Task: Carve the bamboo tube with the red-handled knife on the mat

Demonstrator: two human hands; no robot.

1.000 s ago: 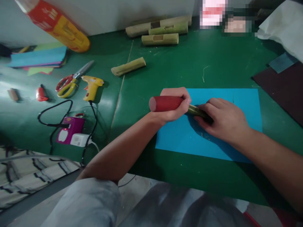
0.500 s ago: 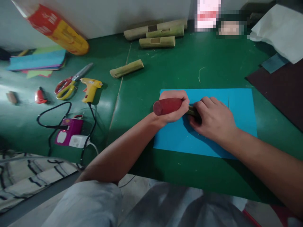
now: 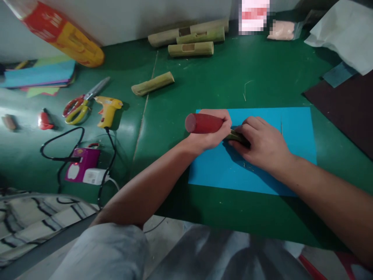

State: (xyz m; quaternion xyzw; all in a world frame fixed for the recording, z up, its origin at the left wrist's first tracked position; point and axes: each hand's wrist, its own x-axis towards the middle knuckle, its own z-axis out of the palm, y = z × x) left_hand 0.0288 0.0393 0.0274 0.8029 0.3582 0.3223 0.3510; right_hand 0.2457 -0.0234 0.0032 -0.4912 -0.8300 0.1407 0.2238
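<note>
My left hand (image 3: pixel 216 140) is closed around the thick red handle (image 3: pixel 206 123) of a tool. The handle's round butt points left, and the tool's working end is hidden by my hands. My right hand (image 3: pixel 264 138) is wrapped over a short greenish bamboo piece (image 3: pixel 235 136), of which only a strip shows between the hands. Both hands are over a blue sheet (image 3: pixel 221 171) that lies flat on the green table. A few small shavings (image 3: pixel 247 167) lie on the sheet below my right hand.
Bamboo tubes, some with cut openings (image 3: pixel 190 49), lie along the wall; another tube (image 3: pixel 153 83) lies nearer. To the left are scissors (image 3: pixel 86 102), a yellow glue gun (image 3: pixel 108 111) and a purple power strip (image 3: pixel 81 165) with cords. Dark sheets (image 3: pixel 344 109) lie right.
The red handle has tipped so its butt sits slightly higher and further left. More shavings show on the blue sheet. The camera view has shifted a little.
</note>
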